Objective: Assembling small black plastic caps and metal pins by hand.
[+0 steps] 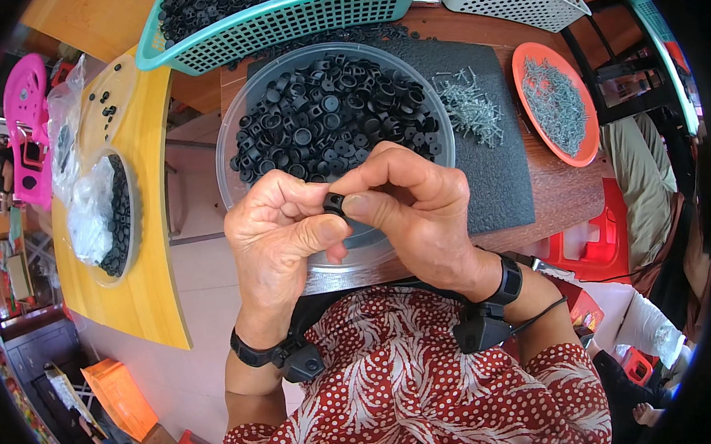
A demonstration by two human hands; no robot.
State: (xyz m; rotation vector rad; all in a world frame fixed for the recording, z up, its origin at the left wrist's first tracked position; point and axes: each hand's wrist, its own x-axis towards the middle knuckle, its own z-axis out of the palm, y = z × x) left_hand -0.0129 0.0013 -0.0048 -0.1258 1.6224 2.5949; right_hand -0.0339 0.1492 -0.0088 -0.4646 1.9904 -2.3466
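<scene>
A small black plastic part (334,202) with holes is pinched between both hands, above the near rim of a clear round tub (225,152). My left hand (274,226) grips it from the left with thumb and fingers. From the right, my right hand (419,206) presses thumb and forefinger against it. Whether anything else sits between the fingertips is hidden. Similar loose black plastic parts (330,115), some ring-shaped, heap up in the tub behind the hands. To its right a pile of small metal screws or pins (472,107) lies on a dark foam mat (499,194).
An orange-red dish (524,105) of metal pins stands on the right. Behind the tub is a teal basket (281,29) of black parts, with a white basket (513,5) beside it. A yellow table (151,233) at left bears another tub (135,205) and plastic bags (90,212).
</scene>
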